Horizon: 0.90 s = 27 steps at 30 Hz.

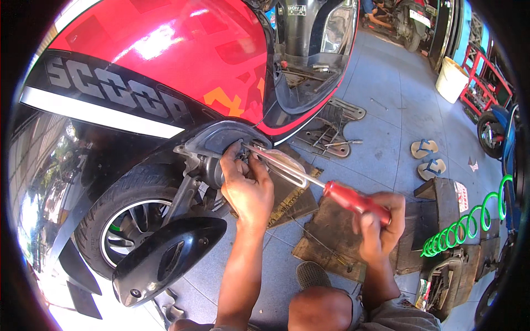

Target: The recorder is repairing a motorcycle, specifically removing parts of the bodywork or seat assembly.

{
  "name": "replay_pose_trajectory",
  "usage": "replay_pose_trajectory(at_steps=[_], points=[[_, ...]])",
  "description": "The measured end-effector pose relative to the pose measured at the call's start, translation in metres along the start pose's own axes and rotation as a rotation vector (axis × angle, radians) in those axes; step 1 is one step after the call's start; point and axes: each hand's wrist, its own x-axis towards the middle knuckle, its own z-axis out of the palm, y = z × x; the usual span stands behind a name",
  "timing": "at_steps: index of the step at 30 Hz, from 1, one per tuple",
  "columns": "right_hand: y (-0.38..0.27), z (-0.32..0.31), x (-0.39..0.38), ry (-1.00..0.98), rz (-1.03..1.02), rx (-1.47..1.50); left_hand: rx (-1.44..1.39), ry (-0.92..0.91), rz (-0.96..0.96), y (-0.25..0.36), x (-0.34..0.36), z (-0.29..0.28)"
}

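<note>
A red-handled screwdriver [359, 203] is gripped by my right hand [382, 225], its long metal shaft slanting up and left. The shaft's tip reaches the mechanism under the body of a red and black scooter [165, 49], right beside my left fingertips. My left hand [248, 190] is closed, thumb and fingers bent together at a dark engine part [214, 168]; whatever they pinch is hidden. Just behind the shaft, a clear plate-like piece with a pale rim [292, 165] sticks out from the scooter. Below and left of my hand is the black muffler cover [171, 256], by the rear wheel [135, 223].
Flattened cardboard [326, 234] lies on the blue tiled floor beneath the work. Loose tools rest on a metal stand plate [326, 140]. Sandals [428, 157], a wooden bench [441, 212] and a coiled green air hose [458, 231] are at right. Another person [377, 14] crouches far back.
</note>
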Motion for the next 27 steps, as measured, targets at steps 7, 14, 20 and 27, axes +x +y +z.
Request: replay_pose_trajectory(at_steps=[7,14,20,27], points=[[0.021,-0.018,-0.003,-0.065,-0.234,-0.198,0.023,-0.061,-0.082,0.005,-0.001,0.004],[-0.004,0.002,0.005,-0.069,0.051,0.071,-0.071,-0.04,-0.178,-0.001,-0.003,0.011],[0.015,0.005,0.013,-0.092,-0.408,0.102,0.084,-0.044,-0.164,0.006,-0.006,0.012],[0.011,-0.008,0.014,-0.069,-0.327,0.34,0.034,0.064,-0.092,-0.001,-0.002,0.012]])
